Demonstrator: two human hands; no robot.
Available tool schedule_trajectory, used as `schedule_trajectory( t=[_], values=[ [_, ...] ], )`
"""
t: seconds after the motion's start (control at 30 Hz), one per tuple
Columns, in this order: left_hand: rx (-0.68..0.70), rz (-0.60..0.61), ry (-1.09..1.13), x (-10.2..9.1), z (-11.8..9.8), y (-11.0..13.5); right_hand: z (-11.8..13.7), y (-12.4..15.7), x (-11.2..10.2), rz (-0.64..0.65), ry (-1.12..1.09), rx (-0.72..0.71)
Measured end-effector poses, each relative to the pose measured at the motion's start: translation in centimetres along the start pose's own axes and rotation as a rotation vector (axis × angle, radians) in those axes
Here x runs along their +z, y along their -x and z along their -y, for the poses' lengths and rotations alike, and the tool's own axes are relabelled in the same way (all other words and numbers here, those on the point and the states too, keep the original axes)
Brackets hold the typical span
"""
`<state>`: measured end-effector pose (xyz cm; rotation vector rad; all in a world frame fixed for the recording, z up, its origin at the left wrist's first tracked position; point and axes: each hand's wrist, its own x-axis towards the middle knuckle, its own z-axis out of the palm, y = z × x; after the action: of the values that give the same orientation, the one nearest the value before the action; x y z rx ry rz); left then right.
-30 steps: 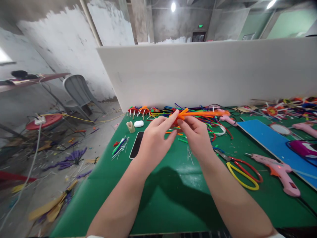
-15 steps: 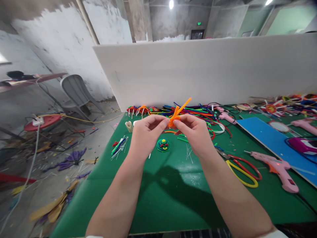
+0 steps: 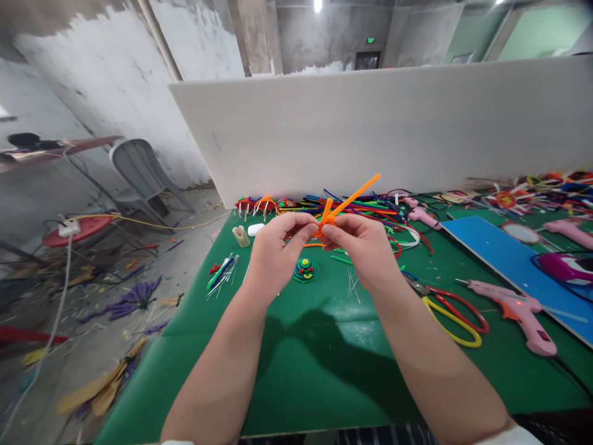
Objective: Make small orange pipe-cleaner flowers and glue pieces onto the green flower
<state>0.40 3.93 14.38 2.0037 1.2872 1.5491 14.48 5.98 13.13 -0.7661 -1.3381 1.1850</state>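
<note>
Between my two hands, above the green tabletop, is an orange pipe cleaner (image 3: pixel 354 194), bent and bunched at its lower part. One long end points up to the right and a short end stands upright. My left hand (image 3: pixel 283 250) pinches the bunched part from the left, thumb against fingers. From the right, my right hand (image 3: pixel 359 244) pinches the same bunch; the fingertips hide part of it. Below my hands lies a green and blue coiled disc (image 3: pixel 306 271) with yellow and red bits on it.
Scissors (image 3: pixel 454 315) and a pink glue gun (image 3: pixel 514 309) lie at right beside a blue board (image 3: pixel 504 266). Loose pipe cleaners (image 3: pixel 370 207) are heaped along the white partition (image 3: pixel 370 130). Thin white sticks (image 3: pixel 225 278) lie at left, near a beige holder (image 3: pixel 241 235).
The long orange end now reaches further up and to the right, and the two ends stand wider apart. Both hands keep their pinch in nearly the same place.
</note>
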Motion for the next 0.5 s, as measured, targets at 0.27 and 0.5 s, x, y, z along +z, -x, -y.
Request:
schedule_trajectory(
  t=[0.27,0.5],
  values=[
    [0.049,0.006,-0.100,-0.1,0.1,-0.1,-0.1,0.1,0.3,-0.006,0.000,-0.038],
    [0.404,-0.067,-0.304,-1.3,0.4,-0.2,0.3,0.1,-0.2,0.192,0.009,0.003]
  ],
)
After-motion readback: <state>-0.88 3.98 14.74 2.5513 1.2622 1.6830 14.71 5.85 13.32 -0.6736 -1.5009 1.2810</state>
